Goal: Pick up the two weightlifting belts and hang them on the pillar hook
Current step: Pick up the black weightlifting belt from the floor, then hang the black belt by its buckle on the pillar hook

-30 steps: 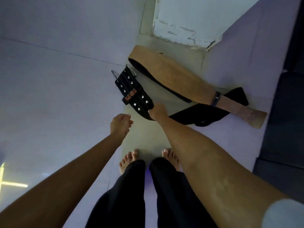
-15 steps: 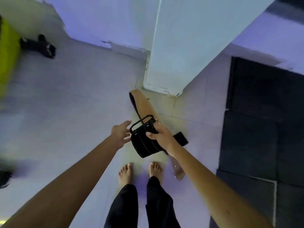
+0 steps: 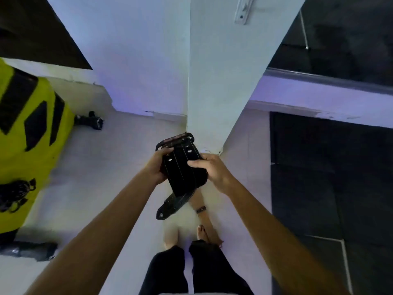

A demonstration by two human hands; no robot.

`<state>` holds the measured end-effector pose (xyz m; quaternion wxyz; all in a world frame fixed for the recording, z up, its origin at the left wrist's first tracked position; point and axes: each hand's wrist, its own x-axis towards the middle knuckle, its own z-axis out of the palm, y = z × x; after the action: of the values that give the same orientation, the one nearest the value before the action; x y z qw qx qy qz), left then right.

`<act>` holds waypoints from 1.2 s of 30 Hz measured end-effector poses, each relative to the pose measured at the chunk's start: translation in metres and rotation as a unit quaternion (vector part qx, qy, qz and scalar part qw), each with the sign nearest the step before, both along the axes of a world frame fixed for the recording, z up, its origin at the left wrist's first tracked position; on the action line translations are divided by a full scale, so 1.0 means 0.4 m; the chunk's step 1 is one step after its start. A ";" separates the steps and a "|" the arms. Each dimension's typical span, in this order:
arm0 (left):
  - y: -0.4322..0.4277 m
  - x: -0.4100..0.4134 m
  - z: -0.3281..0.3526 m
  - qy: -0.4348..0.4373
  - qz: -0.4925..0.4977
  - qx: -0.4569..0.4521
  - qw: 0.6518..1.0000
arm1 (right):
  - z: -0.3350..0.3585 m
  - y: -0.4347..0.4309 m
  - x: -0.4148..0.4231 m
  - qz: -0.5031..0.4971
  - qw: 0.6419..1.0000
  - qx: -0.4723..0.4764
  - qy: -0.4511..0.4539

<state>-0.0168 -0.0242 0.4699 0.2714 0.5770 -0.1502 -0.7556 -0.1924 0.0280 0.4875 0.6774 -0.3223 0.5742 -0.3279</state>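
Note:
The black weightlifting belt is up off the floor in front of the white pillar. My left hand grips its left edge and my right hand grips its right edge. The belt's buckle end points up and its tapered tail dangles below. Only part of the tan belt shows on the floor under my hands, near my feet. The white hook sits high on the pillar's right face.
A yellow and black object stands at the left with a dark strap bundle on it. A small black item lies on the floor by the wall. Dark floor mats cover the right side.
My right hand lifted the black belt off the floor and raised it. My left hand closed on it too. The view rose from the floor to the pillar and its hook.

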 end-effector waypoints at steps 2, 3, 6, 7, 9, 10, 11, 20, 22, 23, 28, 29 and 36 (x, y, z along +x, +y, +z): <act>0.010 0.008 0.075 0.009 -0.002 -0.043 0.999 | 0.070 0.002 0.000 0.010 1.000 0.008 0.011; 0.015 0.008 0.112 0.008 -0.001 -0.063 0.998 | 0.099 0.001 0.006 0.007 1.000 0.010 0.028; 0.027 0.008 0.209 -0.015 0.018 -0.131 0.991 | 0.177 -0.026 0.027 -0.017 0.999 -0.019 0.044; 0.027 0.013 0.235 -0.028 0.038 -0.151 0.987 | 0.202 -0.038 0.036 -0.028 0.998 -0.037 0.042; 0.033 0.018 0.305 -0.055 0.084 -0.189 0.977 | 0.254 -0.050 0.058 -0.035 0.997 -0.069 0.025; 0.032 0.023 0.340 -0.071 0.106 -0.213 0.969 | 0.277 -0.052 0.068 -0.035 0.996 -0.082 0.012; 0.030 0.025 0.378 -0.085 0.121 -0.239 0.960 | 0.298 -0.053 0.078 -0.038 0.995 -0.096 -0.001; -0.019 0.024 0.676 -0.098 0.155 -0.414 0.892 | 0.355 0.015 0.130 0.000 0.972 -0.236 0.005; -0.026 0.025 0.703 -0.104 0.143 -0.430 0.885 | 0.351 0.024 0.131 0.002 0.972 -0.237 0.006; -0.027 0.025 0.710 -0.104 0.141 -0.433 0.884 | 0.368 0.019 0.127 0.003 0.970 -0.244 0.012; -0.018 0.023 0.723 -0.082 0.132 -0.447 0.881 | 0.501 -0.042 0.109 0.006 0.946 -0.325 0.023; -0.018 0.026 0.728 -0.078 0.140 -0.450 0.878 | 0.519 -0.051 0.110 0.005 0.944 -0.331 0.015; 0.007 0.065 0.739 -0.080 0.118 -0.487 0.861 | 0.629 -0.099 0.116 -0.036 0.933 -0.356 -0.035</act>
<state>0.0092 -0.0216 0.7655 0.5922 0.4431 -0.4512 -0.4994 -0.1459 -0.0116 0.7390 0.5257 -0.5093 0.4073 -0.5462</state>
